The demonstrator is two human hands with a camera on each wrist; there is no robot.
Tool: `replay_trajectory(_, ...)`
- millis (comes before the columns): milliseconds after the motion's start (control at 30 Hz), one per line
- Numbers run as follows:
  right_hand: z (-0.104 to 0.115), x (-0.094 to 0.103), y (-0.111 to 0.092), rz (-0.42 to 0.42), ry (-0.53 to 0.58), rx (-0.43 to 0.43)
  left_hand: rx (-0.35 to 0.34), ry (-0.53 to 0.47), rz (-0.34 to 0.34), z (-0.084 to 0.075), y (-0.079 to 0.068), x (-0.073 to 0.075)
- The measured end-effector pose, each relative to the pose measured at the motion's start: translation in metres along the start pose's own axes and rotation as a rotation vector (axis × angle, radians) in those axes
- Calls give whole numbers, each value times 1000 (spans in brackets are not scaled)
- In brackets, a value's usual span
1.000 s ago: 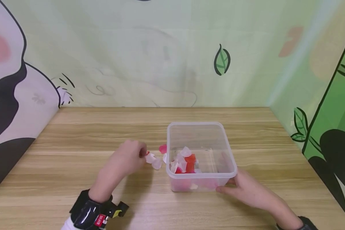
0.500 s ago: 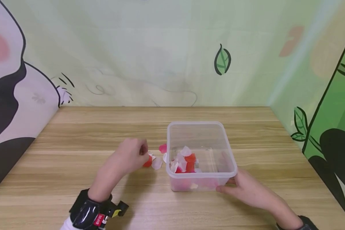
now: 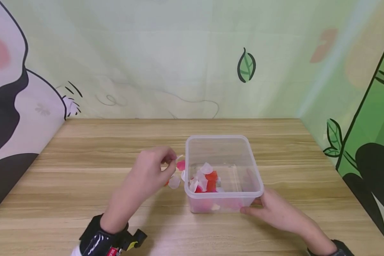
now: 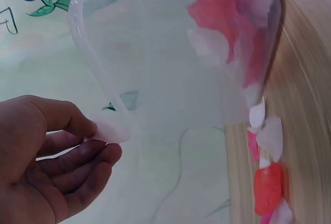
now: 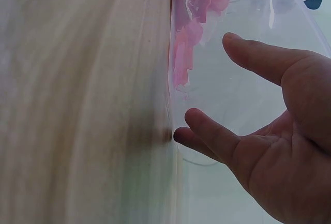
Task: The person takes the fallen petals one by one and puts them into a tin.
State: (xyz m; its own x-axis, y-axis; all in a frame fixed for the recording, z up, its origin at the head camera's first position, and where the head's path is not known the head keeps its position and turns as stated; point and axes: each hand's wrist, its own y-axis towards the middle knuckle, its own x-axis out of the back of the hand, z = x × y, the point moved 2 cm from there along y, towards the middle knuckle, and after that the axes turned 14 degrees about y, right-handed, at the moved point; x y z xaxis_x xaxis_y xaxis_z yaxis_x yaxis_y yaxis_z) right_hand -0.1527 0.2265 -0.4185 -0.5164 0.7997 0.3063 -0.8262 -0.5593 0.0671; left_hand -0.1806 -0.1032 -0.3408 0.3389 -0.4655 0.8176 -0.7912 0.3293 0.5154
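My left hand [image 3: 153, 167] pinches a pale white petal [image 4: 111, 130] between thumb and forefinger, raised just left of a clear plastic box [image 3: 223, 195]. Its other fingers are curled in, as the left wrist view shows. Red, pink and white petals [image 3: 203, 179] lie in the box's left part. At the near right corner my right hand [image 3: 279, 211] rests against the box, its thumb along the front and its fingers at the side, extended in the right wrist view. Loose petals [image 4: 269, 141] lie on the table by the box's left side, including an orange-red petal [image 4: 268, 189].
The box stands open-topped on a wood-grain table [image 3: 115, 138]. Behind and beside the table hangs a printed cloth backdrop [image 3: 166, 71] with leaves, bamboo and panda shapes. Black wrist-worn cameras sit on both forearms.
My left hand has picked up the white petal from the loose petals, then risen and moved right toward the box, uncovering an orange-red petal. The right hand and box have stayed put.
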Motion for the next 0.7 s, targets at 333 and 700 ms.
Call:
replay_trajectory(333,0,0,1,1,9,-10,-137,-136,-102,-30,-3,6)
replay_trajectory(700,1,-1,1,0,3,-2,-207,-159,-61,-38,-6,3)
